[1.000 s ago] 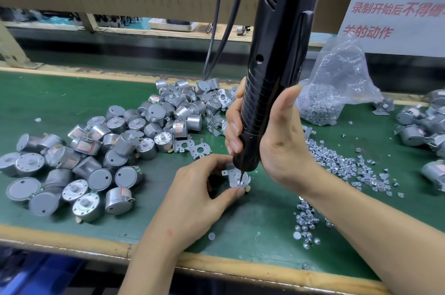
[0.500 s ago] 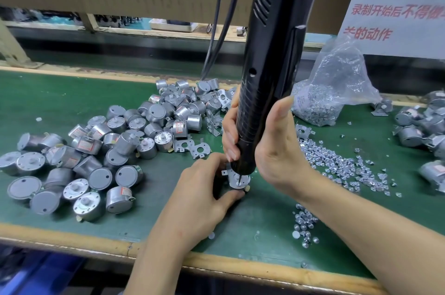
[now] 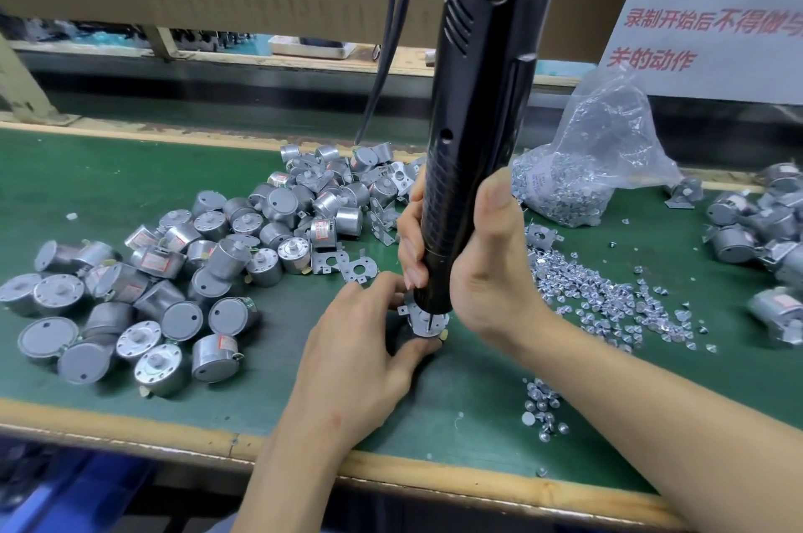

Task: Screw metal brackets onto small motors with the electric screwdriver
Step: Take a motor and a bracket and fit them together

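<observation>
My right grip (image 3: pixel 486 271) holds the electric screwdriver (image 3: pixel 478 119) upright. Just under its tip my left grip (image 3: pixel 360 350) pinches a small motor (image 3: pixel 428 321). Loose screws (image 3: pixel 608 306) lie right of the screwdriver.

Found right hand (image 3: pixel 486 271) upright, wrapped round the lower barrel of the electric screwdriver (image 3: pixel 478 97), right thumb (image 3: pixel 495 206) extended up the near side, right fingers (image 3: pixel 410 247) curled round the far side. Noted right forearm (image 3: pixel 652 402) entering from lower right, bare, wrist bent. Found left hand (image 3: pixel 360 358) lower, back uppermost, pinching the motor (image 3: pixel 428 324) between thumb tip and curled fingers. Noted left forearm (image 3: pixel 287 467) rising from the bottom edge, bare
</observation>
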The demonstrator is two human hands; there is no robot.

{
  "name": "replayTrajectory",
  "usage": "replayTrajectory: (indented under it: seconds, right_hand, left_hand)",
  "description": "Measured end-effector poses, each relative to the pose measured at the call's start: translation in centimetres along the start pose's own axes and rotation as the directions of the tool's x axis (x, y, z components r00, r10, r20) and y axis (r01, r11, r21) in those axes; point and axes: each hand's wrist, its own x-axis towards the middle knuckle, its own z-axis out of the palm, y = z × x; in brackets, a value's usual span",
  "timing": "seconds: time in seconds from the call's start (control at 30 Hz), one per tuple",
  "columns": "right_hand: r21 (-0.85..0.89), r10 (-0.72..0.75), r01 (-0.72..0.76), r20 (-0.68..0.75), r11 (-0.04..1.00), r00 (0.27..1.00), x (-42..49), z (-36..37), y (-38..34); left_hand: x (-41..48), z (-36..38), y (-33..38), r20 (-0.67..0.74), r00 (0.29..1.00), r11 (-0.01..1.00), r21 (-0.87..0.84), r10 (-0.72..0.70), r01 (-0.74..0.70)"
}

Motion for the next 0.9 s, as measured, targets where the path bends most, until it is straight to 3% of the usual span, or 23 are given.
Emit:
replayTrajectory:
  seconds: [0.2, 0.47, 0.7, 0.9]
  right_hand:
    - [-0.081, -0.038, 0.031, -0.086, 0.996, 0.996, -0.2, -0.1, 0.2]
    - [0.069, -0.027, 0.026, 0.017, 0.997, 1.000, 2.1, -3.1, -1.1]
    - [-0.011, 0.055, -0.055, -0.030, 0.998, 0.998, 3.2, -7.6, -1.5]
    - [0.031, 0.131, -0.136, 0.135, 0.990, 0.982, 3.5, -9.3, -1.9]
  left_hand:
    - [0.1, 0.1, 0.2, -0.014, 1.000, 1.000, 0.027, 0.002, -0.001]
    - [-0.1, 0.4, 0.0, -0.020, 1.000, 1.000, -0.010, -0.005, 0.004]
    - [-0.6, 0.5, -0.3, -0.015, 1.000, 1.000, 0.001, 0.022, -0.022]
    - [-0.7, 0.4, -0.5, -0.004, 1.000, 1.000, -0.014, 0.028, -0.028]
